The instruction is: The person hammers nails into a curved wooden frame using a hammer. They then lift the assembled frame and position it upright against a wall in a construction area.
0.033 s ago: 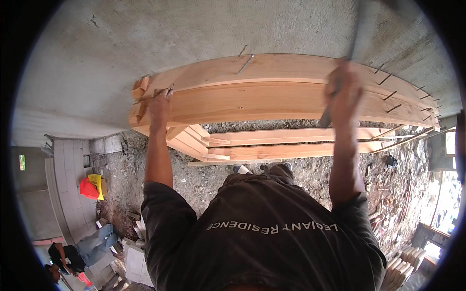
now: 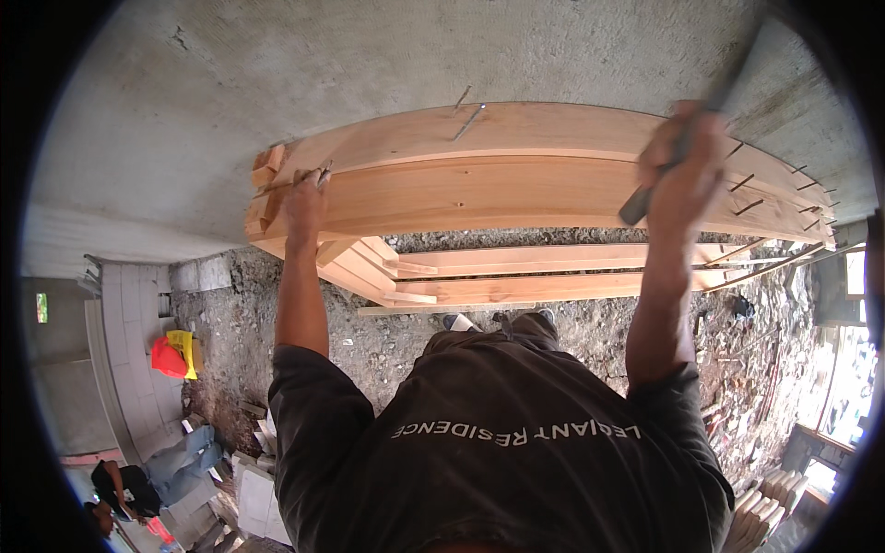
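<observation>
A pale wooden frame (image 2: 516, 198) of thick planks lies against the grey concrete wall. At its left end my left hand (image 2: 302, 207) rests on the planks, fingers pinched around a nail (image 2: 325, 169). My right hand (image 2: 678, 170), blurred by motion, is wrapped round the dark handle of a hammer (image 2: 733, 83) above the right part of the upper plank. The hammer's head end is smeared near the picture's upper right rim. Two nails (image 2: 470, 120) stick up from the upper plank, and several more nails (image 2: 743, 182) stand out at its right end.
Rubble ground (image 2: 572, 240) shows inside and around the frame. Grey blocks (image 2: 134, 341) line the left, with a red and yellow bag (image 2: 175, 356) beside them. Another person (image 2: 129, 488) is at the lower left. Stacked pale pieces (image 2: 765, 507) lie at the lower right.
My right hand has swung to the right with the hammer, whose head end has moved right too. My left hand and the frame have stayed in place.
</observation>
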`<move>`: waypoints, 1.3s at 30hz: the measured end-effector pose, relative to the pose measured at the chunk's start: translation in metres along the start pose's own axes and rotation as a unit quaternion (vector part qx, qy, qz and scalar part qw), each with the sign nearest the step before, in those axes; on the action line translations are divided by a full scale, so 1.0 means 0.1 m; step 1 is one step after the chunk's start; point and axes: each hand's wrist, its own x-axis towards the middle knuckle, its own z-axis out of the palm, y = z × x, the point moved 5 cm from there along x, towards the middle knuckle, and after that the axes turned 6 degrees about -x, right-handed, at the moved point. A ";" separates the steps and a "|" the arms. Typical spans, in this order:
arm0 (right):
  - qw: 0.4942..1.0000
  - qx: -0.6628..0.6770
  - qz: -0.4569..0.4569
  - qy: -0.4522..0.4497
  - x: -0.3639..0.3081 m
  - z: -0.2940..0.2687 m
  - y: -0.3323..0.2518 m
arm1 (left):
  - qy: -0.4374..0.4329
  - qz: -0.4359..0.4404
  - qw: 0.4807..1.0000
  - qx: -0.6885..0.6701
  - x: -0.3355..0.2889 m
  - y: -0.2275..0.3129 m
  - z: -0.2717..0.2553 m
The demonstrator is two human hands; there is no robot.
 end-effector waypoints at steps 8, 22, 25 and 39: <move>0.888 -0.289 0.241 -0.264 -0.73 0.23 1.17 | 0.011 0.023 1.000 0.015 0.08 -0.01 0.12; 0.880 -0.236 0.311 -0.268 -0.96 0.31 1.22 | 0.023 0.048 0.999 -0.010 -0.04 -0.03 0.11; 0.940 -0.163 0.196 -0.226 -0.60 0.08 0.81 | 0.027 0.037 0.999 -0.021 -0.03 0.06 0.04; 0.952 -0.097 0.244 -0.160 -0.59 0.03 0.82 | 0.038 0.029 0.999 0.002 -0.02 -0.03 0.12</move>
